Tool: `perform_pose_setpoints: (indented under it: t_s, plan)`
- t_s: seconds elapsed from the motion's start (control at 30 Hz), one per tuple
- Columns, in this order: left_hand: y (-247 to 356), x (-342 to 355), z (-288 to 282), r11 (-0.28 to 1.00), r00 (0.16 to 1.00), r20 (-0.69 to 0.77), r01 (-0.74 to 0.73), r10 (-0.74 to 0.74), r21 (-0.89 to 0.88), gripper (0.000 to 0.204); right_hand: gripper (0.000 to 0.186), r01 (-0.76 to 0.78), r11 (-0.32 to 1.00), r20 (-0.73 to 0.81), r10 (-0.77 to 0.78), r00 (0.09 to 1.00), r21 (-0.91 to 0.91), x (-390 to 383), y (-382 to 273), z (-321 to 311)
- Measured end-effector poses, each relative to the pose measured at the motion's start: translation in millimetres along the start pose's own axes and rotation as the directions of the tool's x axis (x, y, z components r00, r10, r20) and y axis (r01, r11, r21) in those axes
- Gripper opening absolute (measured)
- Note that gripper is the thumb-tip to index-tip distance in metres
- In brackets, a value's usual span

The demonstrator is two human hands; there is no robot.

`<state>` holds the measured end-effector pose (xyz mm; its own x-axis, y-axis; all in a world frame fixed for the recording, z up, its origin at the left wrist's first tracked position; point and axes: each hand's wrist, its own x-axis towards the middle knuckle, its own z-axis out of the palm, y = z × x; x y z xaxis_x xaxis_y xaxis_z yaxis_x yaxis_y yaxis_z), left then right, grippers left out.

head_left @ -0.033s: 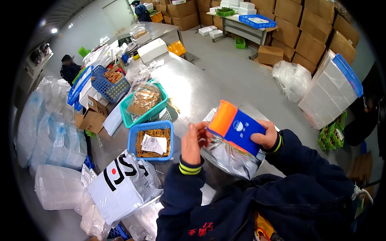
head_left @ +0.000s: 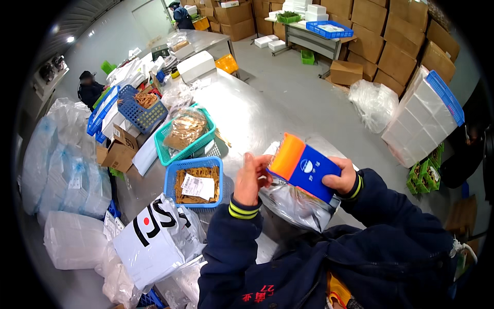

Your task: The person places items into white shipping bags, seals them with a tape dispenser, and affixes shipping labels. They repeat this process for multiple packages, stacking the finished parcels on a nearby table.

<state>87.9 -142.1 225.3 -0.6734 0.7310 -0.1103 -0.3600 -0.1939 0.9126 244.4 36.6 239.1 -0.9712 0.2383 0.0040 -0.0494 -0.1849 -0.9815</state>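
left hand [head_left: 250, 177]: I see it raised in front of the chest, fingers curled against the orange end of the pouch, thumb side toward me. Gripping, not flat.
right hand [head_left: 342, 180]: closed on the blue end of the same pouch, thumb on top, fingers underneath out of view.
pouch [head_left: 303, 167]: blue and orange flat packet, held between both hands above the table edge, tilted with the orange end up-left. Round white mark on the blue face.
silver bag [head_left: 296, 203]: crinkled foil bag directly under the pouch, lying on the table against my jacket. I can't tell from here whether the pouch touches it.
blue basket [head_left: 172, 177]: just left of the left hand, holds brown strips with a white paper slip on top.
green basket [head_left: 203, 144]: behind the blue one, clear bag of brown strips inside.
table [head_left: 247, 113]: steel top, runs away toward the back of the room.
white bag [head_left: 154, 239]: black-lettered plastic bag at lower left, near my left elbow.
cardboard boxes [head_left: 391, 51]: stacked along the far right wall.
co-worker [head_left: 90, 87]: a person in dark clothes at far left, well apart from my hands.
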Motion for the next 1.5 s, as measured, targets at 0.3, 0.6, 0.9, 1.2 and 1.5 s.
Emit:
perform_pose_setpoints:
  t_s: [0.3, 0.6, 0.9, 1.2, 1.5]
  plan:
    - [0.1, 51.5, 3.1, 0.955, 0.969, 0.178, -0.21, 0.174, 0.208, 0.023, 0.037, 0.013, 0.997, 0.025, -0.011, 1.0, -0.08, 5.5, -11.3, -1.2]
    - [-114.8, 141.9, -128.3, 0.667, 0.992, 0.124, -0.097, 0.007, 0.739, 0.026, 0.06, -0.403, 0.853, -0.093, 0.396, 0.914, -0.331, 54.6, -49.9, 17.1]
    - [-164.9, 116.7, -233.7, -0.051, 0.975, 0.072, -0.084, -0.209, 0.995, 0.033, 0.069, -0.371, 0.837, -0.068, 0.377, 0.924, -0.403, 65.4, -52.5, 55.2]
    - [-75.7, -53.4, 53.9, -0.051, 0.215, 0.838, -0.96, 0.501, 0.276, 0.035, 0.067, -0.399, 0.713, -0.213, 0.341, 0.916, -0.576, 67.7, -32.4, 16.1]
    - [-116.3, -37.6, 43.4, -0.127, 0.254, 0.761, -0.907, 0.596, 0.403, 0.04, 0.045, -0.431, 0.866, -0.218, 0.383, 0.898, -0.254, -59.2, -68.1, -15.9]
